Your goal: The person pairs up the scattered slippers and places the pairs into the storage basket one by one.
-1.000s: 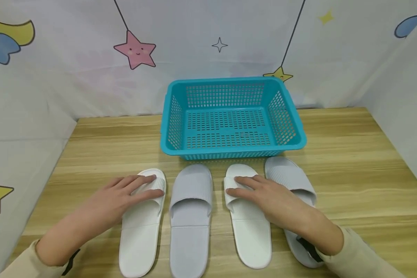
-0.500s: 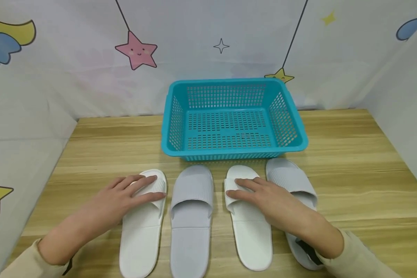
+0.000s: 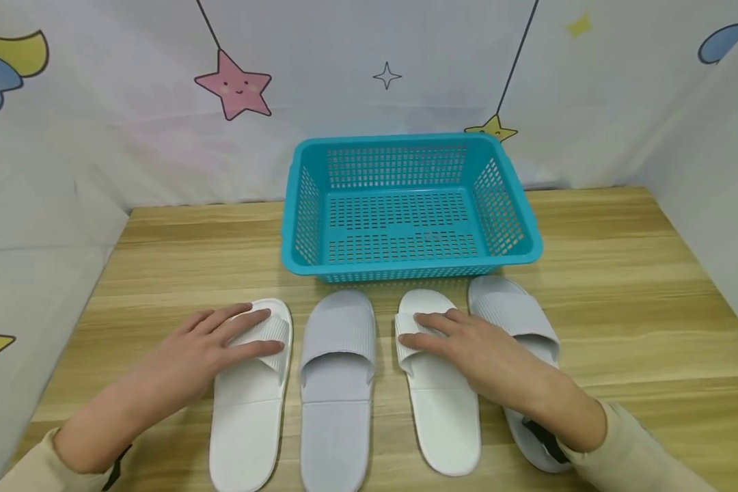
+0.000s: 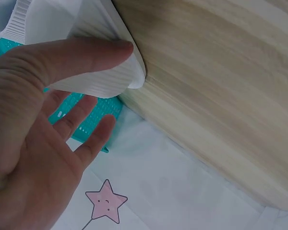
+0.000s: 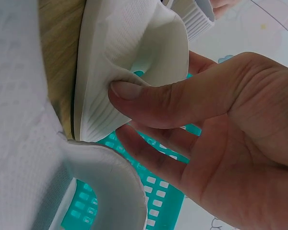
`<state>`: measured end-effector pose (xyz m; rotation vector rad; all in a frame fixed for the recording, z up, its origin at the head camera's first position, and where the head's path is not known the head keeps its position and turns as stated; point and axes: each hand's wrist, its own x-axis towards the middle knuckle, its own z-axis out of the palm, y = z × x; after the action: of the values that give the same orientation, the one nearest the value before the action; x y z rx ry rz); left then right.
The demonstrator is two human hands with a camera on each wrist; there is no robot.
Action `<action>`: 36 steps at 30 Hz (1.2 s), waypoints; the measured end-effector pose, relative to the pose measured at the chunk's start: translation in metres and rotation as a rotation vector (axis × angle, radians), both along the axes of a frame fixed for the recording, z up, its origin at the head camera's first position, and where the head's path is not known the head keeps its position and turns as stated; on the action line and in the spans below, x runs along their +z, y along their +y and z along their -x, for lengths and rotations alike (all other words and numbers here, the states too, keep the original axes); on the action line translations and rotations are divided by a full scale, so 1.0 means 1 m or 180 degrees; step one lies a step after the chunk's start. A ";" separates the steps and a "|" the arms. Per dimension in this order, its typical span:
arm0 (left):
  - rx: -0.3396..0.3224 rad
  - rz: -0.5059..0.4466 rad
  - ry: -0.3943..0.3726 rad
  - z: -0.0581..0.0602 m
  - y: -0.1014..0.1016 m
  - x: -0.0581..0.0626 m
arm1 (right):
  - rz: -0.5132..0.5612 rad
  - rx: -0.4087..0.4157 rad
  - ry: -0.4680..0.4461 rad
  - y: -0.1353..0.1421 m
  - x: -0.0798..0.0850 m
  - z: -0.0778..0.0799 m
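On two white slippers (image 3: 246, 437) (image 3: 445, 424), beside two grey (image 3: 337, 437) (image 3: 523, 316): hands (image 3: 193, 354) (image 3: 488, 355); right pinching, left grip unclear.

The two white slippers (image 3: 249, 430) and two pale lavender-grey slippers (image 3: 337, 444) have finely ribbed straps. The basket (image 3: 412, 266) is turquoise, patterned with rectangular holes; the desk (image 3: 621, 287) is yellow-brown, streaked with wood grain. The white cloth (image 3: 326, 55) carries a pink star (image 3: 236, 85); the sleeves (image 3: 627, 451) are beige.
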<state>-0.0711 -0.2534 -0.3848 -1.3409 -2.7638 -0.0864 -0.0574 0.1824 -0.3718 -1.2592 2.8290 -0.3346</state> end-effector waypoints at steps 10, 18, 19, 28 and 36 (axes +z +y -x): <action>-0.0099 0.0018 0.0143 0.003 -0.001 0.001 | 0.0032 -0.0015 -0.0078 0.001 0.002 0.000; 0.0023 0.0089 0.0078 0.005 -0.009 0.006 | -0.0013 0.0018 -0.0020 -0.001 0.000 0.001; 0.0026 0.0106 0.0080 0.005 -0.010 0.007 | -0.0015 0.0013 -0.0016 0.000 0.000 0.001; 0.0027 -0.0005 -0.0056 0.002 -0.029 0.017 | -0.0012 0.0020 -0.0052 -0.001 -0.001 0.001; 0.0179 -0.0115 -0.0117 -0.003 -0.039 0.036 | -0.0029 0.0042 -0.0002 -0.001 -0.001 0.001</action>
<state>-0.0683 -0.2920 -0.3486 -1.2649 -2.8136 -0.1588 -0.0587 0.1815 -0.3728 -1.2754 2.8170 -0.3213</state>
